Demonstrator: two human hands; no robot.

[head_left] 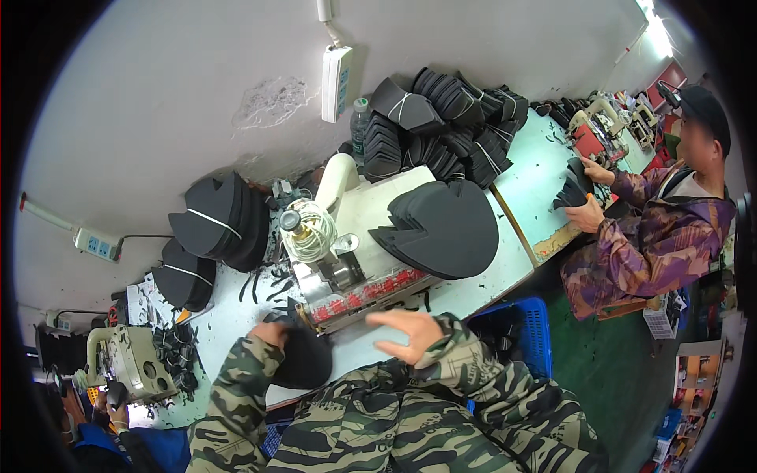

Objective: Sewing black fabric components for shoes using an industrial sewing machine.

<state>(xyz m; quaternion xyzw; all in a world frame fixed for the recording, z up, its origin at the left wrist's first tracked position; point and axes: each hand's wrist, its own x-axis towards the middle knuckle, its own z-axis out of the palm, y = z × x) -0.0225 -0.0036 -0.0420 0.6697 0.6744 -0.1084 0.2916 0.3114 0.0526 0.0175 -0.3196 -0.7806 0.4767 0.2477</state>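
My left hand point(270, 334) is closed on the left edge of a black foam sheet piece point(305, 356) with a rounded outline, at the table's front edge. Part of its fingers is hidden. To the right, my right hand point(412, 334) holds nothing, its fingers apart, in front of the machine. The off-white machine point(335, 276) has worn red paint along its front edge and a coil of pale cord on top. On its flat bed lies a fanned stack of black notched foam pieces point(453, 229).
Tied black foam bundles stand at the left point(211, 217) and back point(449, 118), near a plastic bottle point(359, 126). A blue basket point(538, 339) stands right of my legs. Black scraps point(268, 284) litter the white table. A co-worker point(646, 229) handles black pieces at the right.
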